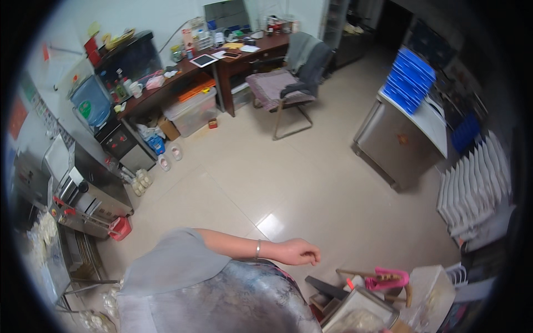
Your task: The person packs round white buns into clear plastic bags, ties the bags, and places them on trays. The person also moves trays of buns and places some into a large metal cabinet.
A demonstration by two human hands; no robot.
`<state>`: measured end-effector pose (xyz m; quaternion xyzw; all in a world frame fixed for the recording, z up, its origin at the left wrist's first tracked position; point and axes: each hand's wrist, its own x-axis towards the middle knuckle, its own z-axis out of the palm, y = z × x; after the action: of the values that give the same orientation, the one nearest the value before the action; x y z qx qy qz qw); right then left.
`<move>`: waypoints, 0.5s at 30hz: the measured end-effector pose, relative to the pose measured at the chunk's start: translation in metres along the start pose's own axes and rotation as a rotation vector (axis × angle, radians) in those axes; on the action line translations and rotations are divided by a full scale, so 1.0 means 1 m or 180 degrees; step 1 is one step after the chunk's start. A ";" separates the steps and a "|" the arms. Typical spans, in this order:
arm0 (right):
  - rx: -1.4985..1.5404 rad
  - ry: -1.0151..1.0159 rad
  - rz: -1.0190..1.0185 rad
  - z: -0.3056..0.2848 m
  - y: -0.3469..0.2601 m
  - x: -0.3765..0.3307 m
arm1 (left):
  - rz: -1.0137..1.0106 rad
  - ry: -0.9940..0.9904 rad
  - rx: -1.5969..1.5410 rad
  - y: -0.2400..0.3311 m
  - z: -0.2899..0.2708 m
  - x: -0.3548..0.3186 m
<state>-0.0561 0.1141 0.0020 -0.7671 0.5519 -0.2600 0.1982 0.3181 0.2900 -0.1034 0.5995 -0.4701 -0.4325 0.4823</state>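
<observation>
My left forearm, in a grey sleeve and with a silvery bracelet at the wrist, reaches across my front toward the right. My left hand point(300, 252) hangs over the floor with its fingers loosely curled in, and nothing shows in it. Nearest to it, at the lower right, is a metal-rimmed tray point(363, 304) with a clear plastic bag in it. A pink plastic handle-like thing point(387, 279) lies by wooden sticks just beyond the tray. My right hand cannot be made out.
A steel cabinet point(397, 141) carrying blue trays point(410, 80) stands at the right, before stacked white trays point(477, 188). A cushioned chair point(280, 89) is by the far desk point(225, 83). A steel machine point(97, 188) and red bucket point(120, 228) are at left.
</observation>
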 end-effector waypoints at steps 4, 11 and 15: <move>0.0351 -0.0803 -0.1667 0.116 -0.158 0.018 | -0.0497 0.0871 -0.0337 -0.019 -0.116 -0.067; 0.0169 -0.2279 -0.1783 0.248 -0.326 0.070 | -0.0337 0.1745 -0.0854 -0.038 -0.255 -0.103; 0.0571 -0.2525 -0.2504 0.361 -0.405 0.102 | -0.0398 0.2242 -0.1377 -0.113 -0.342 -0.115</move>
<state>0.4938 0.1496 -0.0239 -0.9342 0.0834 -0.0519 0.3430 0.6454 0.4721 -0.1523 0.6230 -0.1375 -0.3183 0.7012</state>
